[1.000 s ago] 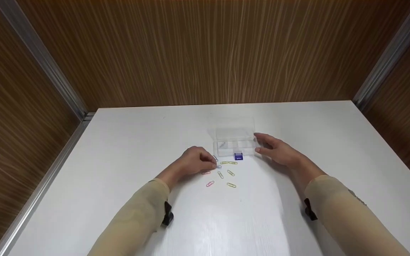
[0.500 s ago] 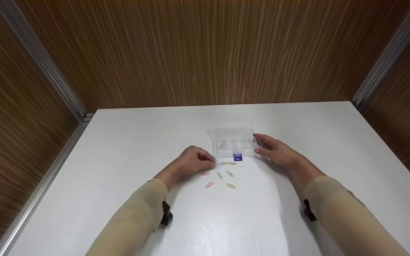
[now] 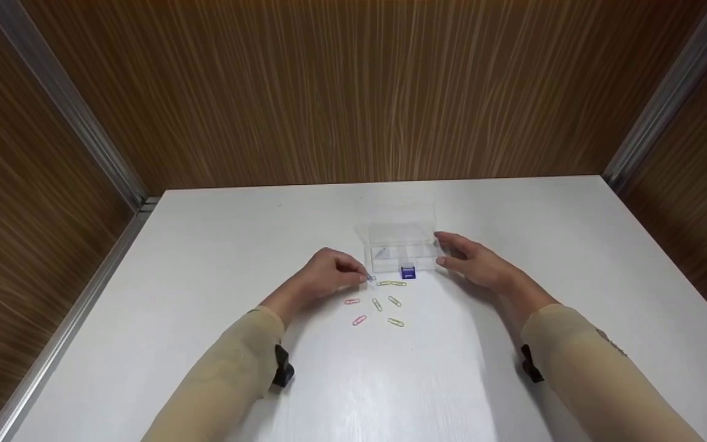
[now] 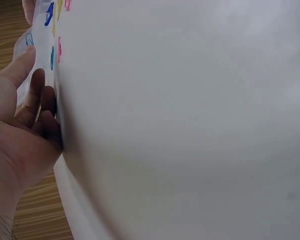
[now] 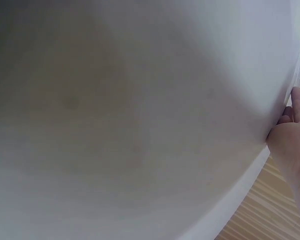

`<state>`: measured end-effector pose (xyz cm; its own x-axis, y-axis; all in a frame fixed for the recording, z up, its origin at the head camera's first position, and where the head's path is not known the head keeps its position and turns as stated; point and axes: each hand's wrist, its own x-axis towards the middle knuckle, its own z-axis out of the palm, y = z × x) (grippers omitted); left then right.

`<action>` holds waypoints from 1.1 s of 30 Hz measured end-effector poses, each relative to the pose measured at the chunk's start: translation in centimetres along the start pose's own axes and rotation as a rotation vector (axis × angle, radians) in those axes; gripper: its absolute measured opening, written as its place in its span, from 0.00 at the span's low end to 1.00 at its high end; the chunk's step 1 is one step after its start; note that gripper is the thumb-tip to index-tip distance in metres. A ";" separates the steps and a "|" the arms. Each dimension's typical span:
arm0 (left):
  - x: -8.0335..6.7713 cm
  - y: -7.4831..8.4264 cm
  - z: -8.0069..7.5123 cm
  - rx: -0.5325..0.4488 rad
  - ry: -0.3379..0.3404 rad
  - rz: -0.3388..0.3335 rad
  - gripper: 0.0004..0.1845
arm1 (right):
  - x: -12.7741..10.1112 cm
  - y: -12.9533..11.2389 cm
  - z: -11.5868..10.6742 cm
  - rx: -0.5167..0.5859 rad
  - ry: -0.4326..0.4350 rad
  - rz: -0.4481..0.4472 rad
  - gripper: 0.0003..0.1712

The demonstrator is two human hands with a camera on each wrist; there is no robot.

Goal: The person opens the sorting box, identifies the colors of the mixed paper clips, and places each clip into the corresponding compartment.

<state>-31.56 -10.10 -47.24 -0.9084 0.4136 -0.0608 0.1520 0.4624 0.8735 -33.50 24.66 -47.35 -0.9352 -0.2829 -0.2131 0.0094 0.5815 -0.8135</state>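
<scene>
The two beige sleeves [image 3: 221, 371] each carry a small black fitting [image 3: 282, 368] on the inner side.

A person works inside what looks, to those of us here, like a lab-style recording booth. A wood-grain back wall [image 3: 353, 92] rises beyond the left hand [image 3: 327, 273] and right hand [image 3: 479, 263], while matching side panels [image 3: 34, 184] flank them. Silver metal framing [image 3: 73, 104] runs up the corners out past either hand. A white tabletop [image 3: 237, 233] spreads beneath the grip; small black devices [image 3: 283, 368] sit behind both wrists.
</scene>
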 end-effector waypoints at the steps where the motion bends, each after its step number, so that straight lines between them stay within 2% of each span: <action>1: 0.1 0.0 -0.1 -0.008 0.002 0.001 0.03 | 0.0 0.0 0.0 -0.002 -0.001 -0.003 0.42; 5: 0.3 0.3 -0.5 -0.027 0.019 -0.012 0.03 | 0.0 0.0 0.1 0.000 -0.004 -0.011 0.43; 12: 1.0 1.6 -1.4 -0.015 0.057 -0.075 0.04 | -0.1 -0.2 0.1 0.005 -0.005 -0.001 0.43; 21: 2.7 2.9 -1.8 0.025 0.094 0.022 0.06 | -0.1 -0.2 0.2 0.011 -0.007 -0.023 0.42; 27: 3.7 2.9 -1.6 0.025 0.120 0.019 0.07 | -0.1 -0.1 0.2 0.009 -0.002 -0.019 0.42; 33: 4.5 2.6 -1.2 0.009 0.149 -0.028 0.07 | -0.1 -0.1 0.3 0.011 -0.001 -0.021 0.42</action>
<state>-35.77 -7.97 -44.65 -0.9600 0.2797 -0.0124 0.1285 0.4795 0.8681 -33.32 24.42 -47.41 -0.9348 -0.2960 -0.1962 -0.0066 0.5668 -0.8239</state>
